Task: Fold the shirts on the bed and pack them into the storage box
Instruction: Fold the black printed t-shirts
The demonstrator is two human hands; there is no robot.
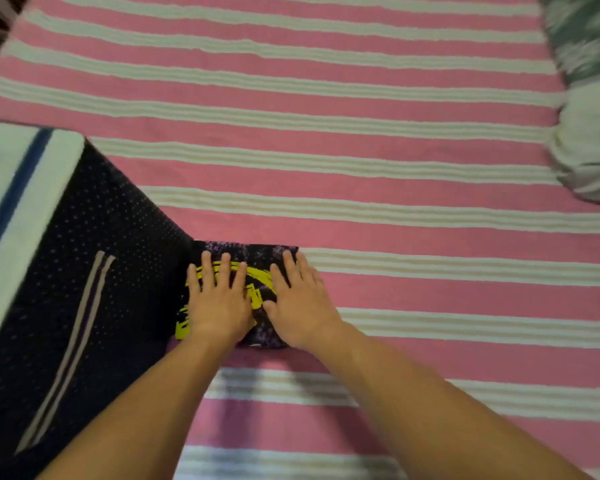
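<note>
Left hand [219, 303] flat, fingers straight and a little spread, pressing on the left half of a folded dark shirt [257, 252] with a yellow print. Right hand [300, 306] flat beside it, fingers straight, pressing on the right half (thumbs close together but apart). Shirt folded to a small rectangle, lying on the pink and cream striped bed [361, 161] near the near edge, its left side just beside the dark dotted storage box [94, 258]. Box at left, one corner towards the shirt, with two pale stripes down its near face; inside it something white with a blue stripe [21, 181], blurred. At far right, a crumpled heap of green and white cloth [589, 109], well apart from the hands.
</note>
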